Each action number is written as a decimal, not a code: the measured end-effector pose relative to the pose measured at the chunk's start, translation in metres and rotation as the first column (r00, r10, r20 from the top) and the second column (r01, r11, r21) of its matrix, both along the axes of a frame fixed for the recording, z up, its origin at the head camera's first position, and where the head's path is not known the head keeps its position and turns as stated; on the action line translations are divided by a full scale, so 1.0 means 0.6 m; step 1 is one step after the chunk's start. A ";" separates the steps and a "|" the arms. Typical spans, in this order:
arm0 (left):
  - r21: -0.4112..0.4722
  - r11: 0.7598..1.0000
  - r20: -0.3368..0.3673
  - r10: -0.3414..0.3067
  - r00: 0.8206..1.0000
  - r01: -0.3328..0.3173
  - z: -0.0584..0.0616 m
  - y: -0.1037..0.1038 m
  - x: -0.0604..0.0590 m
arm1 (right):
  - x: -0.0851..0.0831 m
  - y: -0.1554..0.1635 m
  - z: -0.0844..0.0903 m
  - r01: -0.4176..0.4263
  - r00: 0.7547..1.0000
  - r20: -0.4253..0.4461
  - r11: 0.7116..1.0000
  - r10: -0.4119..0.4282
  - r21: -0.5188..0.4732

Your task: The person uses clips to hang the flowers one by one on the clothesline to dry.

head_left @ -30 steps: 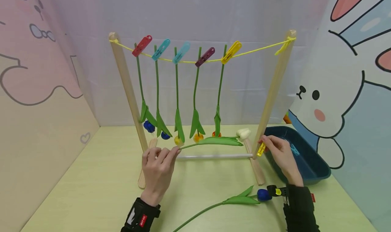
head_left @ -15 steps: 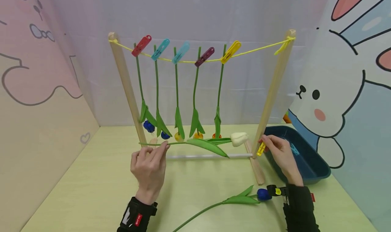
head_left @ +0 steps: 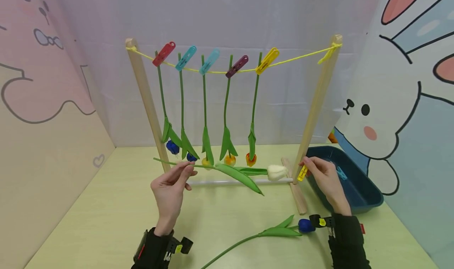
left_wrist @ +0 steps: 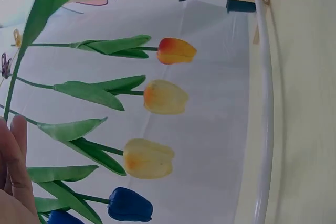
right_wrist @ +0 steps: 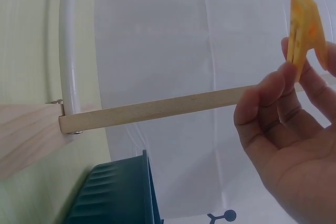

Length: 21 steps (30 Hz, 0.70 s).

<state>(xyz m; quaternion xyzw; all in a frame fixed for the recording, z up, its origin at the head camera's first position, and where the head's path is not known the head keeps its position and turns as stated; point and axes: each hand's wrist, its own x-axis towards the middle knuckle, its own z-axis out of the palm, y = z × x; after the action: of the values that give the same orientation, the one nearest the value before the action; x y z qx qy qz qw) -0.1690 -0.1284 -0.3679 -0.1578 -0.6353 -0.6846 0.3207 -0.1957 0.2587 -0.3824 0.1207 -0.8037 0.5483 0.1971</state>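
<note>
My left hand [head_left: 170,190] pinches the stem of a white artificial tulip [head_left: 276,172] between thumb and fingers. The tulip lies nearly level, its bloom pointing right and a long leaf drooping. In my right hand [head_left: 328,180], beside the right wooden post, is a yellow clothespin [right_wrist: 304,30] held between thumb and fingers. Behind the hands a yellow string [head_left: 298,59] carries several tulips hung bloom-down by clothespins, among them a red clothespin [head_left: 164,54] and a yellow-clipped orange tulip [head_left: 251,159]. A blue tulip [head_left: 306,225] lies on the table in front.
Wooden posts [head_left: 317,103] joined low by a white rod [head_left: 227,182] support the string. A dark teal basin [head_left: 369,200] stands at the right, with a light blue clothespin [head_left: 341,173] inside. The right part of the string holds no clip.
My left hand has moved left and turned over, its grip shifting along the stem. The white tulip has moved left and slightly down. My right hand has stayed in place with the clothespin.
</note>
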 end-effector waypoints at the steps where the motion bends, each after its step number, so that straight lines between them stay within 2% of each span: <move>1: 0.028 0.999 0.025 -0.027 0.999 0.026 0.002 -0.002 0.001 | 0.000 0.000 0.000 0.000 1.000 -0.001 1.000 0.000 0.002; 3: 0.077 0.995 0.056 -0.074 0.996 0.070 0.003 -0.004 0.001 | -0.001 0.001 0.000 0.002 1.000 -0.003 1.000 -0.002 0.007; 6: 0.118 0.988 0.081 -0.106 0.991 0.096 0.005 -0.004 0.001 | -0.002 0.002 0.000 0.000 1.000 -0.008 1.000 0.000 0.010; 15: 0.180 0.980 0.076 -0.099 0.992 0.084 0.002 0.006 0.003 | 0.002 0.000 -0.001 0.017 1.000 -0.022 1.000 -0.017 -0.020; 21: 0.205 0.972 0.102 -0.136 0.985 0.113 -0.003 0.020 0.008 | -0.003 -0.004 -0.003 0.067 0.997 -0.022 0.990 -0.070 -0.124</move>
<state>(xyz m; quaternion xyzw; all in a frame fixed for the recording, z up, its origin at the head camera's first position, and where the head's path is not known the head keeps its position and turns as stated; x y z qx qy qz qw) -0.1645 -0.1164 -0.3697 -0.1250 -0.5701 -0.7712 0.2540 -0.1973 0.2566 -0.3840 0.0877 -0.7693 0.5881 0.2336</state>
